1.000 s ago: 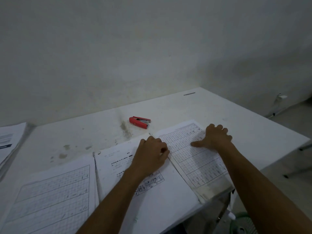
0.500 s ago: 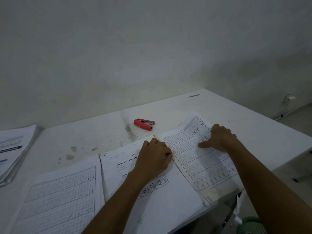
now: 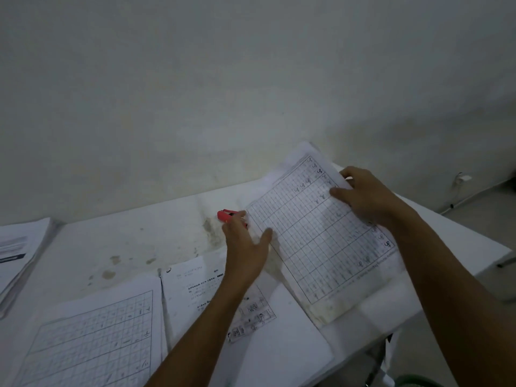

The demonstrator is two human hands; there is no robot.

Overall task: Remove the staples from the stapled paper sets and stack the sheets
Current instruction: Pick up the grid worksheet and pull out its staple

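Note:
My right hand [image 3: 360, 195] grips the far right edge of a gridded sheet [image 3: 315, 233] and holds it tilted up off the white table [image 3: 139, 238]. My left hand [image 3: 245, 244] hovers with fingers spread beside that sheet's left edge, partly covering a red staple remover [image 3: 224, 215]. Under my left forearm lies a printed sheet with small pictures [image 3: 195, 289]. Another gridded sheet [image 3: 92, 342] lies at the front left.
A stack of papers [image 3: 16, 252] rests at the table's far left edge. A pale wall stands right behind the table. The table's right edge drops to the floor, where a green object [image 3: 413, 381] shows at the bottom.
My right hand has lifted the gridded sheet up and away from the table. My left hand has let go of the papers, opened and moved towards the staple remover.

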